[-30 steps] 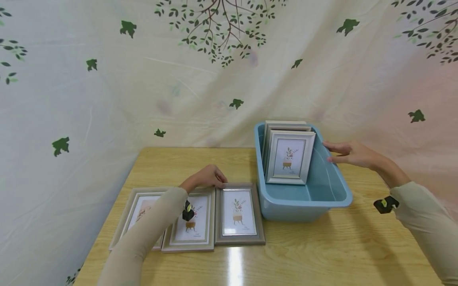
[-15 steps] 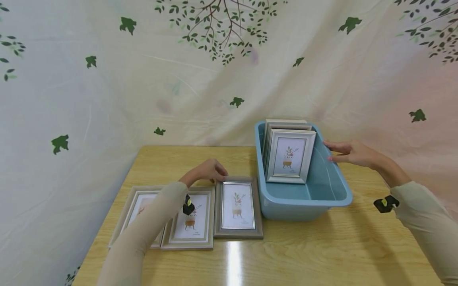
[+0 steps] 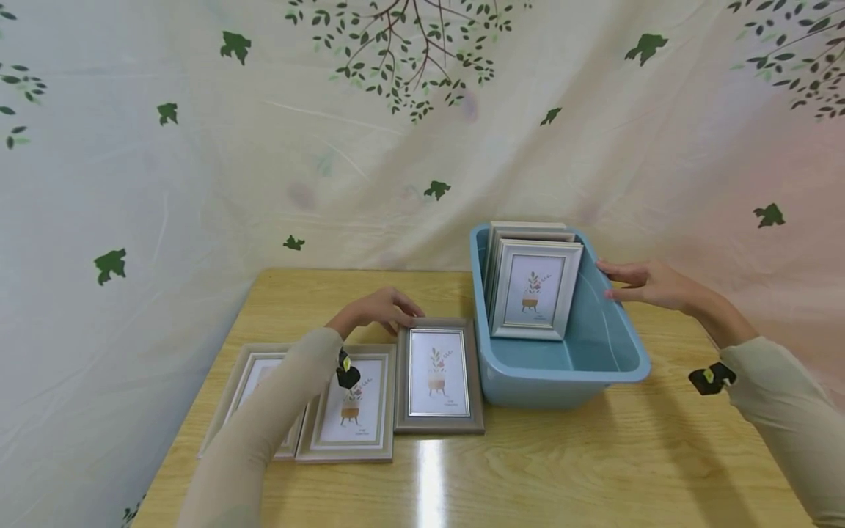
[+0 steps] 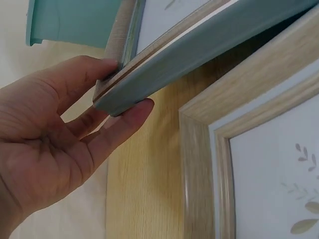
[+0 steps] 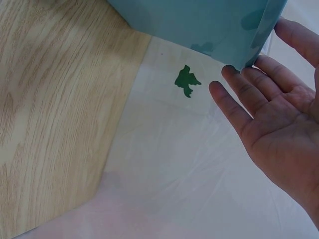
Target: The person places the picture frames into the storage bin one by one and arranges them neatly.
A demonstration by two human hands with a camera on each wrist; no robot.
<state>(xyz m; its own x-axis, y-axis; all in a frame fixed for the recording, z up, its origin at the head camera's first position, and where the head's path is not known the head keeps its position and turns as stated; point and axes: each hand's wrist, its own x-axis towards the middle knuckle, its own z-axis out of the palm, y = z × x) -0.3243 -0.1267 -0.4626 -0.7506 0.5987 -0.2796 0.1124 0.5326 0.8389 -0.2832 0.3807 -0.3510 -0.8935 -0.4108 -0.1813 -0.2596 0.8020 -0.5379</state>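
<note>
Near the middle of the table, my left hand [image 3: 379,308] pinches the upper left corner of a grey-brown picture frame [image 3: 472,381]. In the left wrist view the thumb lies on the frame's face and fingertips [image 4: 142,110] are under its edge. That corner is raised, and a gap shows beneath it. My right hand [image 3: 650,284] holds the right rim of a blue plastic tub [image 3: 561,385], some fingers reaching below the rim. Inside the tub several picture frames [image 3: 533,331] stand upright, leaning back, one behind another.
Left of the held frame lie two beige picture frames [image 3: 353,453], side by side and partly covered by the left sleeve [image 3: 264,425]. The wooden table [image 3: 561,469] ends at a printed cloth backdrop [image 3: 370,183] behind the tub.
My left hand has drawn the grey-brown frame slightly away from the table's front, with its far edge rising. The right hand and the tub have stayed in place.
</note>
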